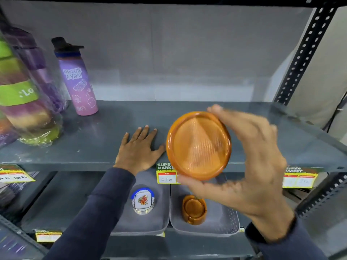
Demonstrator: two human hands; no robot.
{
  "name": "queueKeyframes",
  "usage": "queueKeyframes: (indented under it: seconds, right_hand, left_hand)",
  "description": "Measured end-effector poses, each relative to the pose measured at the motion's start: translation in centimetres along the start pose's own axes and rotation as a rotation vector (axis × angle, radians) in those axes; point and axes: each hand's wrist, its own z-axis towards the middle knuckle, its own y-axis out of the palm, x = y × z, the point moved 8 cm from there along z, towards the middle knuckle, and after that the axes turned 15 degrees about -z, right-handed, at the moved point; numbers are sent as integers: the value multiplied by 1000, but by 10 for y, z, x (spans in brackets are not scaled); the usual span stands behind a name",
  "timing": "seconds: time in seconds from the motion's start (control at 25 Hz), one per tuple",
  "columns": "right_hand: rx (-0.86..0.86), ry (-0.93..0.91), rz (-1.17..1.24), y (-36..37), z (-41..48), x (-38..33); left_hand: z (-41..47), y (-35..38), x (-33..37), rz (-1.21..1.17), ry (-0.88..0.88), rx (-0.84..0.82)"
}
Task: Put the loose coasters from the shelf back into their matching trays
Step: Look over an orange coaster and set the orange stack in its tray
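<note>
The right hand [249, 164] pinches an orange coaster [198, 145] by its rim between thumb and fingertips, in the air before the shelf [262, 147]. Held so lightly, it could slip or land in the wrong tray. Below the hand, the right tray [228, 226] holds an orange coaster holder [194, 209]; the left tray [159, 222] holds floral coasters [143, 202]. The left hand [139, 149] lies flat and open, empty, on the shelf.

Right hand [249, 162]: motion-blurred, fingertips smeared; forearm cut off by the bottom edge.
Orange coaster [198, 145]: far rim and lower edge hidden under the fingers and thumb.
Price label [166, 173]: right part covered by the coaster, handwritten figure unclear.
Wrapped bottles [24, 87]: blurred, cut by the left edge.
Right tray [231, 220]: back part hidden behind the hand.
Left-edge label [15, 175]: print too blurred to read.
</note>
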Motion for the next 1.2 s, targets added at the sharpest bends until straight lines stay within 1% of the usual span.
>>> queueKeyframes:
  seconds: [0.04,0.08,0.12,0.28,0.36,0.48,0.6,0.72,0.92,1.0,1.2]
  right_hand:
    - [4,13,69,7,-19,-1]
    - [-40,27,131,17,-39,2]
    - [-92,46,135,34,-66,5]
    - [-324,61,61,103,-175,29]
    - [-446,137,31,139,-221,48]
    - [-734,280,-11,192,-273,71]
    - [-1003,422,-52,226,-302,85]
    - [-1179,492,-76,244,-328,91]
    - [-1262,544,-64,257,-354,99]
    - [-1257,537,-81,258,-356,100]
    - [-1225,395,-131,260,-354,94]
  left_hand:
    - [5,-1,1,-45,16,19]
    - [8,0,0,-98,19,39]
    - [13,1,-4,-133,9,74]
    - [16,9,-9,-116,19,136]
    - [18,7,-9,-131,23,142]
    - [17,6,-9,-127,24,142]
    - [18,5,-10,-131,32,159]
    - [19,5,-10,-130,41,158]
    - [19,5,-10,-119,52,156]
    - [20,6,-10,-113,55,152]
    - [20,6,-11,-115,60,155]
